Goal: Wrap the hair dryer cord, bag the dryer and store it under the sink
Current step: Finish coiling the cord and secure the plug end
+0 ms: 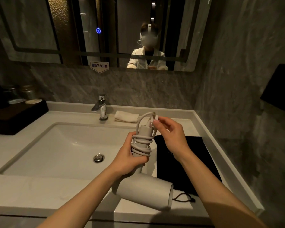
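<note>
A pale grey hair dryer (145,191) hangs upside down over the counter's front, barrel low and handle pointing up. Its cord (141,145) is coiled several times around the handle. My left hand (130,155) grips the handle over the coils. My right hand (169,134) pinches the plug (153,118) at the cord's end, just above the handle tip. A flat black drawstring bag (187,158) lies on the counter to the right, under my right wrist, its cord ends (184,198) near the dryer's mouth.
A white basin (59,145) with a metal drain fills the counter's left. A chrome faucet (101,107) and a folded white towel (126,116) stand behind it. A dark tray with jars (15,112) sits at far left. Mirror and stone wall stand behind.
</note>
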